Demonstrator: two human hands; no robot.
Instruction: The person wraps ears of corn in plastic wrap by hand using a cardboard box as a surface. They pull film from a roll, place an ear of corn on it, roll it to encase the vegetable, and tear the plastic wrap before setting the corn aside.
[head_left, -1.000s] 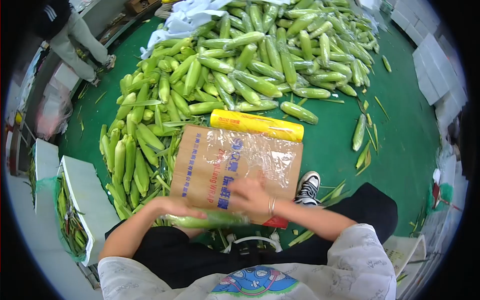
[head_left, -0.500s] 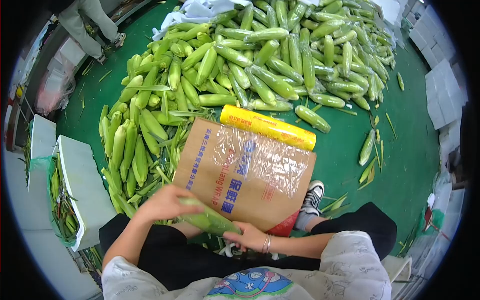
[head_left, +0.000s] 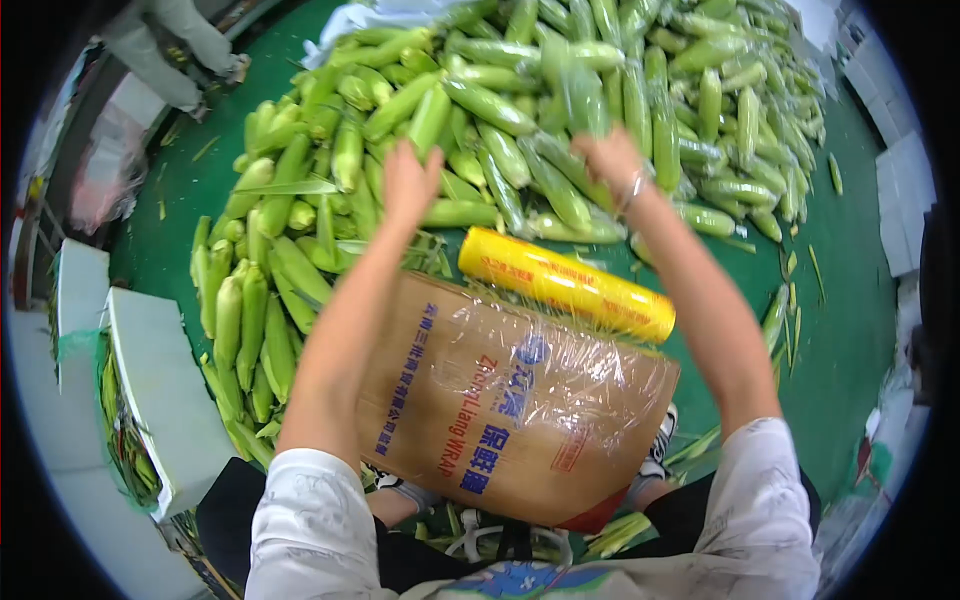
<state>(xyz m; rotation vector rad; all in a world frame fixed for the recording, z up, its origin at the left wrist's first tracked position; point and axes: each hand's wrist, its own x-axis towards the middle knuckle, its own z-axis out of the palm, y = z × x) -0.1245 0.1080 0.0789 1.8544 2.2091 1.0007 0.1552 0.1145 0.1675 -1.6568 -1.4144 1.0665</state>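
Clearly, we see 2 bare hands reaching past the box [head_left: 520, 400] into the heap of corn. The right hand [head_left: 610, 160] is narrow, its fingers apparently closed on the near end of a wrapped ear [head_left: 583, 95], a grip that leaves most of the ear free of the fingers. The left hand [head_left: 408, 185] has its fingers slightly parted at the near end of an unwrapped ear [head_left: 430, 118]; we cannot tell whether they close on it or only touch it.

We judge the sorting deliberate: bare ears [head_left: 255, 320] lie mostly on the left, shiny film-covered ears [head_left: 665, 115] on the right, so each hand has its own group close by. The box sits between the feet, probably so both arms can work across it, and the yellow roll [head_left: 567, 285] lies along its far edge, presumably to be handy.

Some things escape us. The wrapped ear is blurred, so its outline melts into the ears behind it. We cannot tell whether the roll rests on the box or beside it. The box hides part of the right shoe [head_left: 658, 440], the pale blue cloth [head_left: 375, 18] is cut off at the top edge, and of 1 other person [head_left: 165, 50] we see only the legs, dim and soft at the upper left
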